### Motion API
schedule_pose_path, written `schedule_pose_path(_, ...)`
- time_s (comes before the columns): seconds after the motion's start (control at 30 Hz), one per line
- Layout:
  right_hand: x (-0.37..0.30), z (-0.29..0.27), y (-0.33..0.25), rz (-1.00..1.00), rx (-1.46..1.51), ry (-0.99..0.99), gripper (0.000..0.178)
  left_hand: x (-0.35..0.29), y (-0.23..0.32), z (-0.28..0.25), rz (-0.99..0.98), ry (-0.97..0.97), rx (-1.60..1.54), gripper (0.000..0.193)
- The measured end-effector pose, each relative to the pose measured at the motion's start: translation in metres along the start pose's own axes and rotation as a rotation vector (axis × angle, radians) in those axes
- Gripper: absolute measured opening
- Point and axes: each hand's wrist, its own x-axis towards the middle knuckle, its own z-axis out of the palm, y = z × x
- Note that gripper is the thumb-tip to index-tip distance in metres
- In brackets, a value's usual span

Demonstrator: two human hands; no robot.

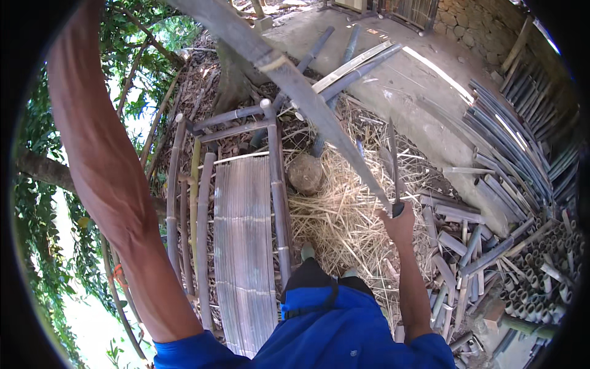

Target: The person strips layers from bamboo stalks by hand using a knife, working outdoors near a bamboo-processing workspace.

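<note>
In my right hand (pixel 398 229) is the dark handle of a long-bladed knife (pixel 394 161), its narrow blade pointing away from me. A long grey-brown bamboo pole (pixel 301 89) slants from the top edge down toward that hand. Its narrow lower end comes right beside my fingers; whether they touch it I cannot tell. My left forearm (pixel 107 160) reaches up along the left side, and the hand itself lies beyond the upper edge of the picture. Below the pole, a round wooden stump (pixel 305 174) stands among straw-coloured shavings (pixel 350 209).
A bamboo bench (pixel 244 227) with a slatted seat stands to my left. Cut bamboo pieces (pixel 458 215) lie at the right, beside stacked poles (pixel 510 141) and many short tubes (pixel 541 289). More poles (pixel 369 67) rest on the ground ahead. A tree trunk (pixel 233 77) rises behind the bench.
</note>
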Motion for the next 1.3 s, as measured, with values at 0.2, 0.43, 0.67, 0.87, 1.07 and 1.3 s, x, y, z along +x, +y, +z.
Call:
schedule_pose_path(0.2, -0.015, -0.059, 0.039, 0.241, 0.026, -0.101, 0.045, -0.135, 0.005, 0.044, 0.135, 0.023, 0.097, 0.037)
schedule_pose_path(0.43, -0.022, -0.053, 0.046, 0.245, 0.042, -0.166, 0.039, -0.106, 0.006, 0.088, 0.391, 0.185, 0.337, 0.043)
schedule_pose_path(0.67, -0.014, -0.053, -0.007, 0.061, 0.221, -0.148, 0.032, -0.062, -0.124, 0.104, 0.374, 0.239, 0.613, 0.049)
schedule_pose_path(0.87, -0.013, -0.095, -0.09, -0.252, 0.499, -0.185, 0.046, -0.107, -0.145, 0.097, 0.31, 0.023, 0.562, 0.018)
schedule_pose_path(1.07, -0.026, -0.169, -0.175, -0.257, 0.695, -0.251, 0.045, -0.125, -0.124, 0.133, 0.411, -0.088, 0.651, 0.034)
schedule_pose_path(1.3, -0.035, -0.211, -0.21, -0.587, 0.636, -0.081, 0.046, -0.138, -0.131, 0.155, 0.598, -0.198, 0.814, 0.036)
